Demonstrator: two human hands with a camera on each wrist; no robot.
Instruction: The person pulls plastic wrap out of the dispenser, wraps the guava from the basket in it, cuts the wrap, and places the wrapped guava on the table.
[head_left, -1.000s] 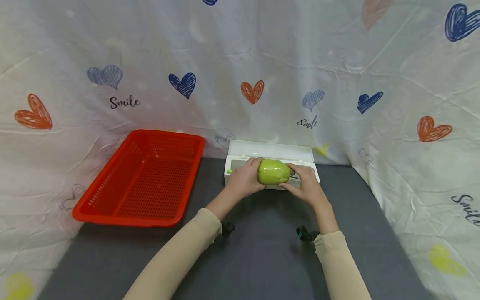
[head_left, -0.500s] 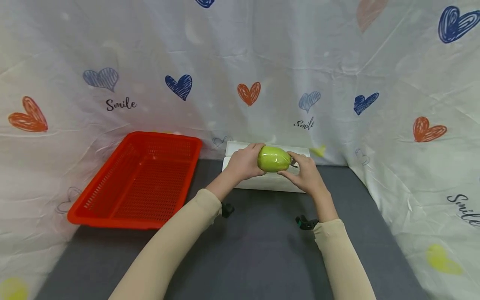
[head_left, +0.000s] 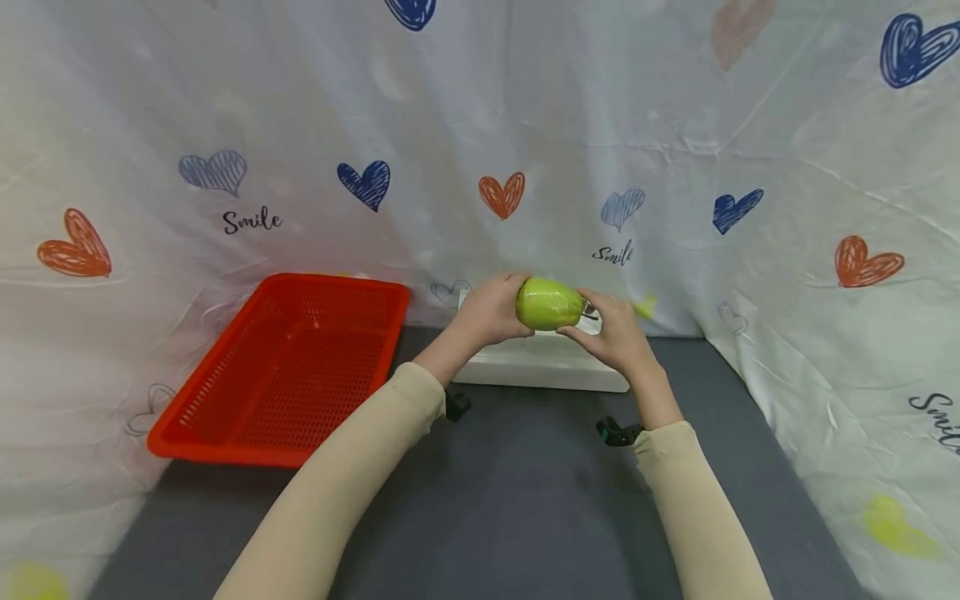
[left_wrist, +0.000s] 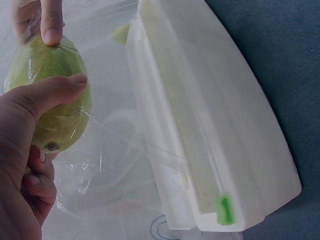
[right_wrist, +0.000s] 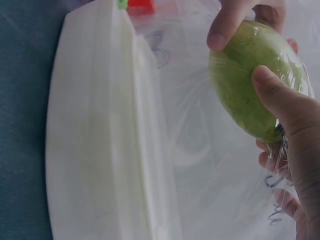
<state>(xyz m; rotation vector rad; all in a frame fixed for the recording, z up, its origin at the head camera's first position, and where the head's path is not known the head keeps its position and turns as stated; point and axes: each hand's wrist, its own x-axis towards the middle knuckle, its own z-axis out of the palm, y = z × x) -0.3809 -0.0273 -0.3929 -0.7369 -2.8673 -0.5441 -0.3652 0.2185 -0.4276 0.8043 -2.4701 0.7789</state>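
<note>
A green oval fruit (head_left: 547,305), wrapped in clear cling film (left_wrist: 82,175), is held up between both hands. My left hand (head_left: 489,312) grips its left end, thumb laid across the skin in the left wrist view. The right hand (head_left: 617,335) grips the other end, where a dark stem tip and bunched film show. Below and behind the fruit sits a long white cling film dispenser (head_left: 536,375), partly covered by the hands. Film spans from the fruit toward this dispenser in both wrist views. A green slider (left_wrist: 225,210) sits at one end of the dispenser.
To the left stands a red perforated plastic basket (head_left: 217,452) against the backdrop. A white curtain (head_left: 435,83) printed with hearts and "Smile" hangs behind the dark grey tabletop (head_left: 517,500). Small black wrist cameras (head_left: 617,432) hang under the sleeves.
Both hands have raised the fruit up and toward the backdrop. The dispenser's inside showed at first; now its plain white side faces the person.
</note>
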